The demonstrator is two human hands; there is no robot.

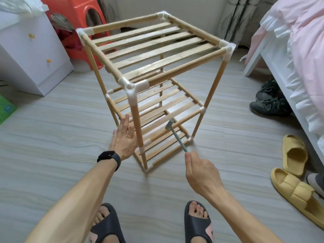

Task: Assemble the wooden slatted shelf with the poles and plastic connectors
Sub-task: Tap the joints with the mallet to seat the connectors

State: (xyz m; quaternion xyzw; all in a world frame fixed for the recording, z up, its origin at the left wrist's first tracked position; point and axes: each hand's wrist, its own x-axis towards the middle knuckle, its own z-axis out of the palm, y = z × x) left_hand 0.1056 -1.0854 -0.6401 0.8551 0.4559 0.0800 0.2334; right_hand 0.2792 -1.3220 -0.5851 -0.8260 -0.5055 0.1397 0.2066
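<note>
The three-tier shelf point(154, 50) stands upright on the floor point(52, 137) before us. Our left hand point(124, 137), fingers straight, lies just beside the near corner pole point(137, 123), perhaps touching it. Our right hand point(201, 172) pinches the handle end of a small teal hammer point(175, 135), whose head is near the middle tier. We should brace the pole and tap each plastic connector point(133, 88) squarely and lightly. The flooring is pale and plank-patterned, with a white drawer cabinet point(26, 58) on the left and a bed point(298, 50) and yellow slippers point(294, 153) on the right.

Open floor point(70, 137) left of shelf point(152, 85), white cabinet point(35, 58) and orange stool point(78, 23) crowding far left, bed point(289, 76) and yellow slippers point(294, 163) blocking right
</note>
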